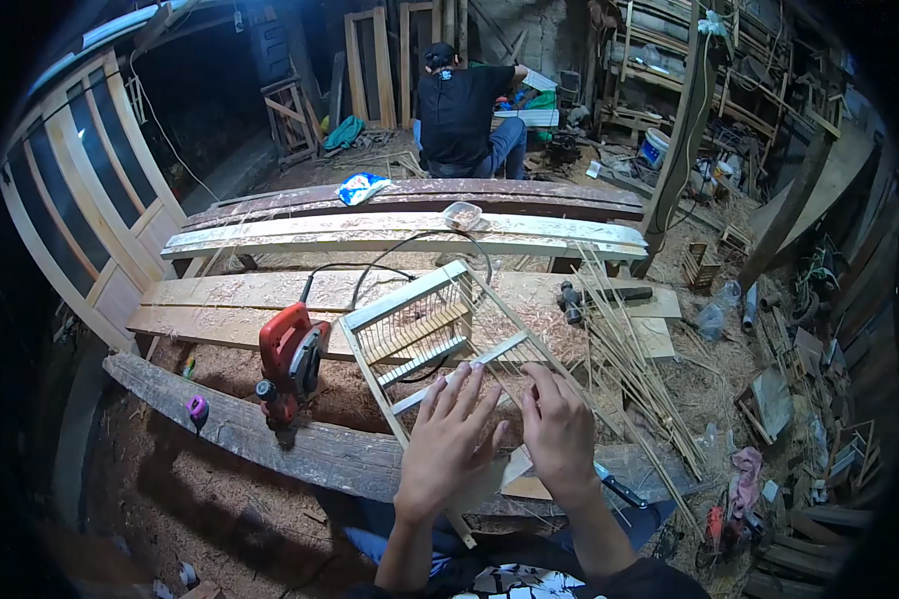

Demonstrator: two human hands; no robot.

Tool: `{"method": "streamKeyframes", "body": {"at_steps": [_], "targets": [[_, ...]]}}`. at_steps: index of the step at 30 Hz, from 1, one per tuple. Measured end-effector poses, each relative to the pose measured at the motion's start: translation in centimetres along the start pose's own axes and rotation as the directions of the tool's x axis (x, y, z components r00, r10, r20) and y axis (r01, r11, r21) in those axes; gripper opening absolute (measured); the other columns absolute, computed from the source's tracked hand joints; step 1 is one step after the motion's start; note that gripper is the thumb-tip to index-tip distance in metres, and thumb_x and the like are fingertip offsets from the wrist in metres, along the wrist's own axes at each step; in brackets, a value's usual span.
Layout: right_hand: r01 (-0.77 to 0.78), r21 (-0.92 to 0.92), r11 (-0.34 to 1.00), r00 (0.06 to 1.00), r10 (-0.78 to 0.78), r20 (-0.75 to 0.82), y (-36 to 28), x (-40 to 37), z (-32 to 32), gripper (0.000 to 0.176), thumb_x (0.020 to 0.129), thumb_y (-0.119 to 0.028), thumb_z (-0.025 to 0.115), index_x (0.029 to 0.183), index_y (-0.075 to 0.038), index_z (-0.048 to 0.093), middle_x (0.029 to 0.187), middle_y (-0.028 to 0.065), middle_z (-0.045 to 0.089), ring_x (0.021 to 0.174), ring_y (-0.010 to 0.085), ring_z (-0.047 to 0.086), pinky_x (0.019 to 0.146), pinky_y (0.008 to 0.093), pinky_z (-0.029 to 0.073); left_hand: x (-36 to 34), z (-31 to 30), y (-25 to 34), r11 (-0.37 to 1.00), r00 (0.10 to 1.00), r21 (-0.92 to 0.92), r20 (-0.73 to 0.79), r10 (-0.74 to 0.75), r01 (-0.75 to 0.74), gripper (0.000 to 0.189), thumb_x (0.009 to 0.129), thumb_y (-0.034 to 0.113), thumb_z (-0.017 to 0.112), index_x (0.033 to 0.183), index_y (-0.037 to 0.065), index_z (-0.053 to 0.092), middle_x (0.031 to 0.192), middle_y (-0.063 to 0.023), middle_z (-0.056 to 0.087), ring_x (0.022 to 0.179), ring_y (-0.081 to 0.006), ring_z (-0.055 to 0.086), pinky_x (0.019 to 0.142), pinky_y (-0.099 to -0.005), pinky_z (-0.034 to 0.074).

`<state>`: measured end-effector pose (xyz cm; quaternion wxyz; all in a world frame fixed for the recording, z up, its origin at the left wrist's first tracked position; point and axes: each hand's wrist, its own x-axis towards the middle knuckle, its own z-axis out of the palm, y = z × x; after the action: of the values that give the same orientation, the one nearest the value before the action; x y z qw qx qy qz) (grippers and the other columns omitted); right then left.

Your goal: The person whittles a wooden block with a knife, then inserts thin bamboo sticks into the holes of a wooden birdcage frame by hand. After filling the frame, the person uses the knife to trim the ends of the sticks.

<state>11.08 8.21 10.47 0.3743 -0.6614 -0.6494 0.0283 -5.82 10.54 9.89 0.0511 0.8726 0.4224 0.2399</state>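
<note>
My left hand (449,439) is raised over the near end of a wooden frame with thin slats (420,334), its fingers apart. Beside it on the right, my right hand (557,434) is also raised, fingers spread and slightly bent. Nothing shows in either hand. The frame leans across the benches in front of me. Left of it a red power planer (292,364) stands on the grey plank (240,424). A knife with a dark handle (621,487) lies right of my right hand.
Thin sticks (634,374) and a hammer (571,302) lie at the right. A purple-capped object (198,407) is on the plank at left. A person in dark clothes (459,115) sits beyond the long boards (400,232). A post (681,150) rises at right.
</note>
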Motion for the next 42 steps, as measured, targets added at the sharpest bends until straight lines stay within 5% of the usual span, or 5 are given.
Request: {"method": "streamKeyframes", "body": {"at_steps": [21, 42], "targets": [[0.022, 0.131, 0.991, 1.0, -0.022, 0.0, 0.0, 1.4, 1.5, 0.029, 0.094, 0.003, 0.068, 0.123, -0.003, 0.063, 0.091, 0.0214, 0.072, 0.086, 0.0394, 0.072, 0.077, 0.0471, 0.056, -0.2, -0.2, 0.1, 0.999, 1.0, 0.032, 0.025, 0.016, -0.017, 0.051, 0.103, 0.038, 0.065, 0.143, 0.008, 0.062, 0.161, -0.0215, 0.048, 0.154, -0.0341, 0.04, 0.129, -0.0476, 0.027], [0.004, -0.022, 1.0, 0.998, -0.002, 0.064, -0.6, 1.2, 0.8, 0.032, 0.092, -0.005, 0.072, 0.123, -0.007, 0.066, 0.101, 0.0158, 0.07, 0.098, 0.0377, 0.069, 0.087, 0.0471, 0.054, 0.0, -0.7, 0.0, 1.0, 0.999, -0.018, 0.04, -0.006, 0.007, 0.053, 0.1, 0.03, 0.069, 0.148, 0.01, 0.059, 0.162, -0.0189, 0.048, 0.155, -0.0332, 0.039, 0.128, -0.0471, 0.028]]}}
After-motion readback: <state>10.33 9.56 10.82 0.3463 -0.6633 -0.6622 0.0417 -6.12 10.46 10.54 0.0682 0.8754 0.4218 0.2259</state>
